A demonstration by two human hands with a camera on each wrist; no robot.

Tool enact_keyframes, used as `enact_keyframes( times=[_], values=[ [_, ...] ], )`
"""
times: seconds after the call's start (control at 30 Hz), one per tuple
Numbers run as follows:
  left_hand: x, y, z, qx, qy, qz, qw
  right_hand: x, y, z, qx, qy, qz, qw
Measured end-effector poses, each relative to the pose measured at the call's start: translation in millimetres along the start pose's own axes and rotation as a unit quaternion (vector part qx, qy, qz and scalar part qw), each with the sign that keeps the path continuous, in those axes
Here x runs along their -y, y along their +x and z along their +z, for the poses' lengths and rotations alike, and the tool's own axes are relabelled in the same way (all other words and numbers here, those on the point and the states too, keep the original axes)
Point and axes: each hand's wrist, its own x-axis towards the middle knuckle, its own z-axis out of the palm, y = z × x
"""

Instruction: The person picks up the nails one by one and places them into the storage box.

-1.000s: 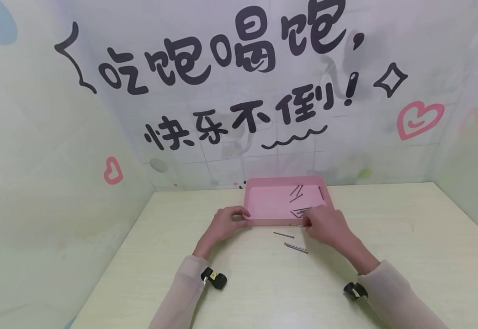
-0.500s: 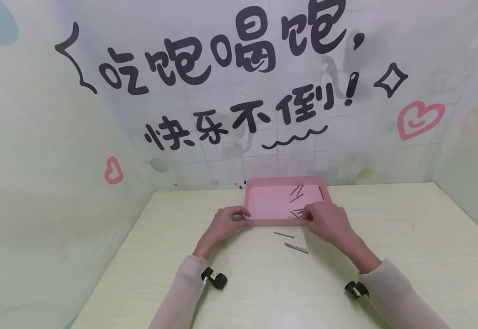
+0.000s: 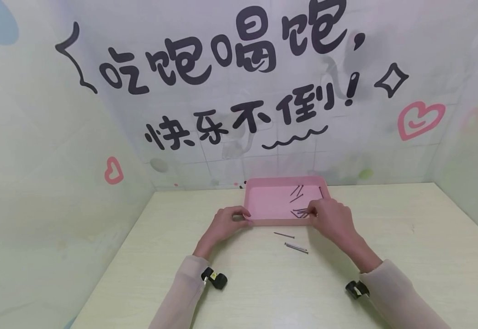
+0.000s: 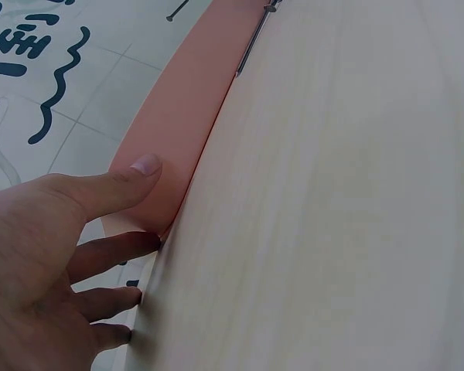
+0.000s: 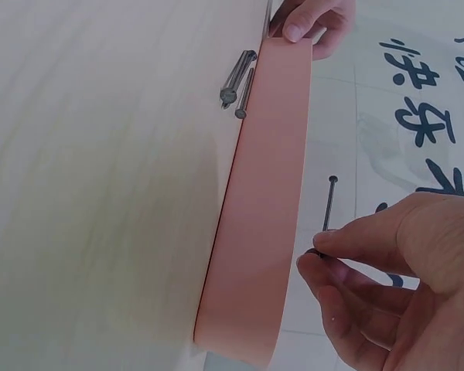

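Note:
A shallow pink tray [image 3: 269, 201] stands against the back wall, with several nails [image 3: 296, 198] lying in its right half. My left hand [image 3: 226, 223] holds its front left corner; in the left wrist view the thumb [image 4: 127, 189] lies on the outer front wall. Over the tray's front right part is my right hand [image 3: 332, 220]. Its thumb and forefinger pinch a nail [image 5: 329, 202] in the right wrist view, above the rim; a dark nail head also shows at the fingertips. Some loose nails [image 3: 295, 247] lie on the table before the tray.
The pale wooden table [image 3: 255, 283] extends toward me and to both sides. Behind it hangs a printed wall cloth [image 3: 222, 157] with black lettering, close to the tray's back edge. Each wrist wears a small black camera [image 3: 214, 278].
My right hand has lifted a nail from before the tray's front wall, over the rim, and shifted slightly right and up. The left hand stays at its corner.

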Motion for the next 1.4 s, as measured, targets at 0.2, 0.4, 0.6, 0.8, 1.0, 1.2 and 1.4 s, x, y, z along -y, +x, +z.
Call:
enact_keyframes(
  times=[0.2,0.4,0.6,0.8,1.0,1.2,1.4],
  values=[
    [-0.4,0.3,-0.2,0.002,-0.003,-0.001,1.0000,-0.7,-0.6,-1.1,-0.007,0.005,0.011,1.000],
    [0.0,0.4,0.0,0.002,-0.004,-0.002,1.0000,-2.4,-0.6,-1.6,-0.011,0.010,0.015,1.000],
    [-0.6,0.4,-0.6,0.003,-0.002,-0.004,1.0000,-2.9,-0.8,-1.8,-0.014,0.015,0.014,1.000],
    [-0.7,0.5,-1.5,0.005,0.005,0.002,1.0000,-2.5,-0.2,-1.0,-0.015,0.017,0.023,0.999],
    [-0.6,0.3,-1.6,0.005,0.003,-0.001,1.0000,-0.2,0.8,3.3,0.003,0.021,-0.016,1.000],
    [-1.7,0.1,-1.6,0.005,0.001,-0.007,1.0000,6.2,-2.6,8.6,0.080,0.036,-0.140,0.986],
    [-1.2,0.1,-2.1,0.009,0.001,-0.006,0.9999,7.2,-7.3,13.8,0.166,0.033,-0.169,0.971]
  ],
)
